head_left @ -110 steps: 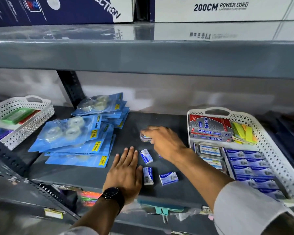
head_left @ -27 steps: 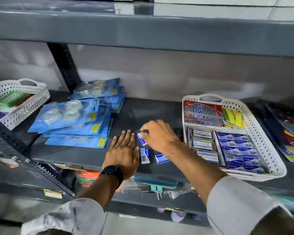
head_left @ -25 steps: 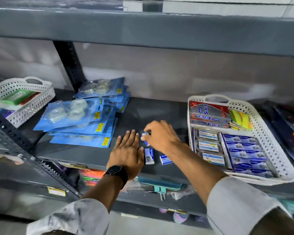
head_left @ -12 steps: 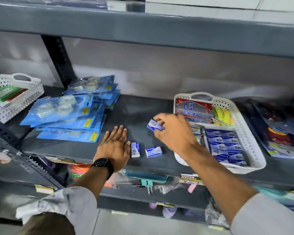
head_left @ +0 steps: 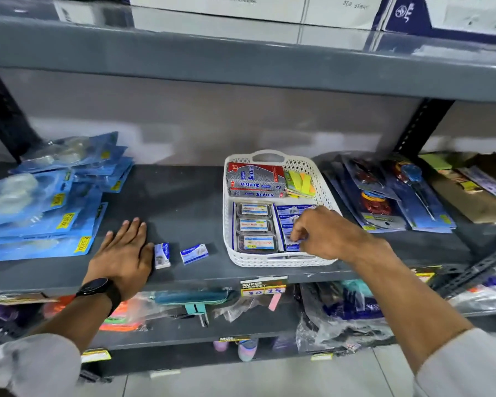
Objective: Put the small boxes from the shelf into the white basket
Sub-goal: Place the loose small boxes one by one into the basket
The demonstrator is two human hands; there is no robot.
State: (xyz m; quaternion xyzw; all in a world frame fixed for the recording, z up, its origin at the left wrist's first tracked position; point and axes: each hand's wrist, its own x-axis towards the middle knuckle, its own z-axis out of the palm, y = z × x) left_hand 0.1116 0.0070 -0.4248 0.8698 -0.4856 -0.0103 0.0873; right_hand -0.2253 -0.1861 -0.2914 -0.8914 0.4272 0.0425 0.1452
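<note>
Two small blue-and-white boxes lie on the grey shelf, one [head_left: 162, 255] next to my left thumb and one [head_left: 194, 253] a little to its right. My left hand [head_left: 123, 255] rests flat on the shelf, fingers spread, holding nothing. The white basket [head_left: 229, 213] stands right of the boxes, holding red and grey packs, clear cases and a column of small blue boxes. My right hand [head_left: 321, 232] reaches into the basket's front right part, fingertips pinched on a small blue box [head_left: 294, 240] among the others.
Blue blister packs of tape [head_left: 49, 202] lie piled at the left. Dark packs with red items [head_left: 381, 196] lie right of the basket. The upper shelf board [head_left: 241, 58] hangs overhead, carrying cardboard cartons. The shelf's front edge bears a price tag [head_left: 263, 287].
My right hand lifted a small box off the shelf and carried it right, down into the basket. Two boxes stay on the shelf. My left hand has stayed flat.
</note>
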